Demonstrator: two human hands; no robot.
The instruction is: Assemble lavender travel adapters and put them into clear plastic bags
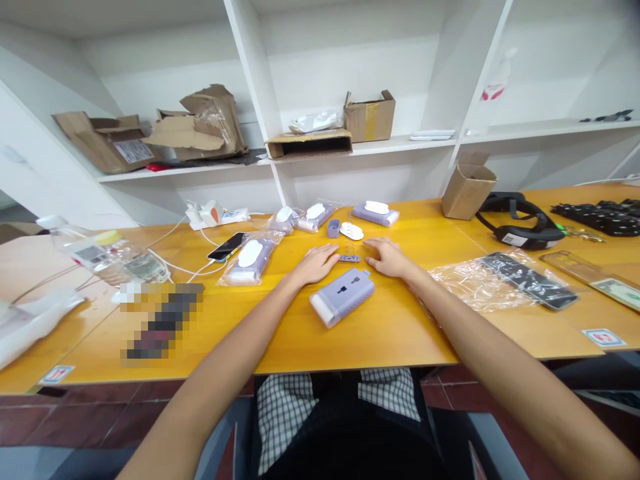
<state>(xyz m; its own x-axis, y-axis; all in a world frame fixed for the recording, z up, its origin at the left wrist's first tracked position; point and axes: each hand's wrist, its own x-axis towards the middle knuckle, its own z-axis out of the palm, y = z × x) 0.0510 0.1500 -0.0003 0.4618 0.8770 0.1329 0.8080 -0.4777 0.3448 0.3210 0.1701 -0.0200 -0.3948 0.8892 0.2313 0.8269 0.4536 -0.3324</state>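
My left hand and my right hand lie palm down on the orange table, fingers stretched toward each other. Between their fingertips sits a small flat purple part; whether the fingers touch it I cannot tell. Just in front of the hands lies a lilac device with a white end. Behind the small part are a white oval cap and a small purple cube. Neither hand holds anything.
Bagged lilac devices lie at left and along the back. A phone on a cable, a plastic bottle, a small cardboard box, a black headset and clear bags surround the work spot. Shelves hold cardboard boxes.
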